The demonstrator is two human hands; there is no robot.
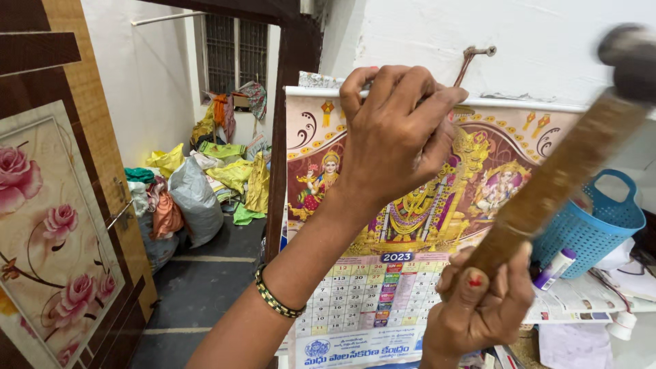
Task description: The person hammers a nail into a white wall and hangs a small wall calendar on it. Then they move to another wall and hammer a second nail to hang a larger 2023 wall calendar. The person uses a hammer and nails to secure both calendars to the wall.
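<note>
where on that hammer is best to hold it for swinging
Low on the wooden handle, near its butt end, gripping from below with fingers wrapped round. That is where the right hand holds the hammer now. The handle slants up to the right, with the dark head blurred at the top, so a low grip probably gives the longest swing. The left hand pinches something against the wall calendar.

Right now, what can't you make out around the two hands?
Head view only:
- What the left hand pinches at the wall calendar top: hidden behind its own fingers.
- Hammer head: motion-blurred and cut by the right edge.
- Right hand: wrist cut off by the bottom edge.
- Blue basket contents: hidden by its wall and the hammer handle.
- Bottle beside the basket: too small to tell its kind.
</note>
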